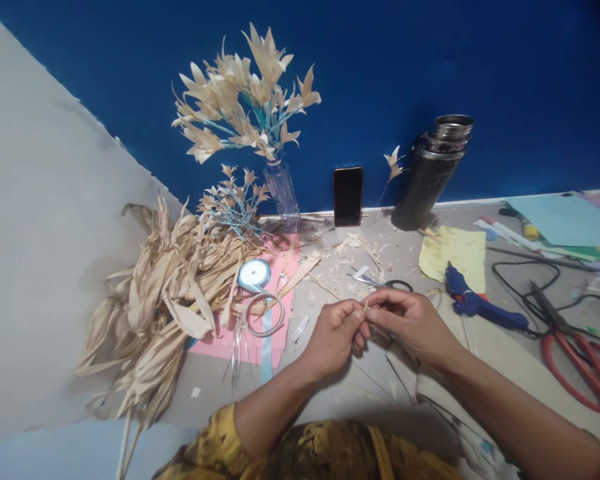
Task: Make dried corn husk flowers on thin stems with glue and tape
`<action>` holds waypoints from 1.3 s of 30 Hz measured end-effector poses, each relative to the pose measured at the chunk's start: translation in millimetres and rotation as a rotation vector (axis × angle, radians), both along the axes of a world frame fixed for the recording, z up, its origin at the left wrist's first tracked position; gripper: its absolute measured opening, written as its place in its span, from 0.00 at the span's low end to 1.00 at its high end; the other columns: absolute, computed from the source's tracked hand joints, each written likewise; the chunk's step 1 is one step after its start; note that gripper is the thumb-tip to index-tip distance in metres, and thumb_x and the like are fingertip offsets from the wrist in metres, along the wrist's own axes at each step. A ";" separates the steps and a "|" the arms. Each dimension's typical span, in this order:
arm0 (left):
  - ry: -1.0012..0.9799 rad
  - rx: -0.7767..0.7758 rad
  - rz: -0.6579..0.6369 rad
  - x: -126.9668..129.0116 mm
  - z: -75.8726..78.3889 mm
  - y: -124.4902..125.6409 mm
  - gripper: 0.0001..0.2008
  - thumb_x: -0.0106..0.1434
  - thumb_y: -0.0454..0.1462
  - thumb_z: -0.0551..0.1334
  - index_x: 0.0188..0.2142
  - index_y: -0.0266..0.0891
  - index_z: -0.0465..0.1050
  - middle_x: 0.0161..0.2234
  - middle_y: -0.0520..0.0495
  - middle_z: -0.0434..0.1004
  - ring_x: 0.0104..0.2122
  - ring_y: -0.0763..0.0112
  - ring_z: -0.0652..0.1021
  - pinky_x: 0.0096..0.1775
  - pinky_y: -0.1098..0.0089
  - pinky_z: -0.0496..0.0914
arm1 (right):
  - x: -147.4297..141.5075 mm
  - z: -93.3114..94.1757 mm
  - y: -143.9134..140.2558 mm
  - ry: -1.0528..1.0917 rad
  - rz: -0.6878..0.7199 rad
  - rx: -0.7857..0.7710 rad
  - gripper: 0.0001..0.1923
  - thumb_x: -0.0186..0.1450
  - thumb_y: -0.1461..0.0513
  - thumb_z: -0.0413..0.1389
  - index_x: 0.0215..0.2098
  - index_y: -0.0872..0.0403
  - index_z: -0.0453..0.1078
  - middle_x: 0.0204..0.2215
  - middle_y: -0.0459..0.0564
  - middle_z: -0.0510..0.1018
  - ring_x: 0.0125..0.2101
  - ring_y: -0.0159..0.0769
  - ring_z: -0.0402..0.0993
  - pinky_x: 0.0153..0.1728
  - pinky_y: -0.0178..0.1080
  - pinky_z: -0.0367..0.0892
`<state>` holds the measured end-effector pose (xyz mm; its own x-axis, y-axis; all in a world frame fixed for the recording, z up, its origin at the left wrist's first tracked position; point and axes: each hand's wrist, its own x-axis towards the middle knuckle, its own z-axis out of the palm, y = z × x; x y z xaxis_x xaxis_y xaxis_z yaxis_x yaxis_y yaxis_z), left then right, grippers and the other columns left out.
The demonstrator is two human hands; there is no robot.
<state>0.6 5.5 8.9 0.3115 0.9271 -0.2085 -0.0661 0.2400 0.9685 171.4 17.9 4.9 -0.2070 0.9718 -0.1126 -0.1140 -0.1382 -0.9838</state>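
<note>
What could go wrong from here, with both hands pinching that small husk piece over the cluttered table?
1. The husk piece is tiny and held only at the fingertips of the left hand and right hand; it might slip or tear.
2. The blue glue gun lies close beside the right hand; a sideways move could brush its tip.
3. Small scissors sit just beyond the fingers, easy to bump.

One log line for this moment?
left hand: pinching husk bit | right hand: pinching same bit | glue gun, red scissors: idle on table

Dim indoor light, soft shadows, wide-angle warp at edges.
</note>
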 end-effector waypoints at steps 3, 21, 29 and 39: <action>0.063 0.056 0.019 0.8 2.9 -1.8 0.20 0.67 0.49 0.61 0.24 0.38 0.70 0.19 0.52 0.68 0.19 0.76 0.69 0.26 0.73 0.64 | -0.8 2.9 -0.3 -0.008 0.001 0.008 0.14 0.56 0.53 0.71 0.33 0.54 0.81 0.26 0.48 0.81 0.27 0.34 0.75 0.31 0.36 0.69; 0.174 0.152 0.204 -0.7 7.0 0.6 0.07 0.58 0.40 0.68 0.29 0.39 0.82 0.21 0.50 0.75 0.23 0.71 0.72 0.28 0.71 0.66 | 0.4 5.8 0.9 -0.209 -0.104 0.213 0.06 0.60 0.57 0.65 0.30 0.49 0.83 0.30 0.48 0.85 0.32 0.39 0.80 0.36 0.38 0.73; 0.234 0.327 0.330 -3.1 11.8 0.9 0.06 0.59 0.35 0.67 0.27 0.41 0.83 0.26 0.47 0.79 0.30 0.67 0.76 0.34 0.68 0.69 | -0.7 8.6 -2.5 -0.307 -0.109 0.146 0.11 0.60 0.53 0.64 0.29 0.53 0.79 0.21 0.47 0.78 0.22 0.35 0.71 0.24 0.38 0.66; 0.270 0.590 0.368 -2.2 9.1 -2.8 0.05 0.62 0.34 0.68 0.30 0.41 0.84 0.27 0.46 0.81 0.29 0.68 0.77 0.32 0.69 0.70 | -5.8 0.1 -0.3 -0.074 -0.098 -0.072 0.16 0.56 0.51 0.70 0.29 0.55 0.76 0.15 0.39 0.66 0.17 0.26 0.58 0.17 0.32 0.53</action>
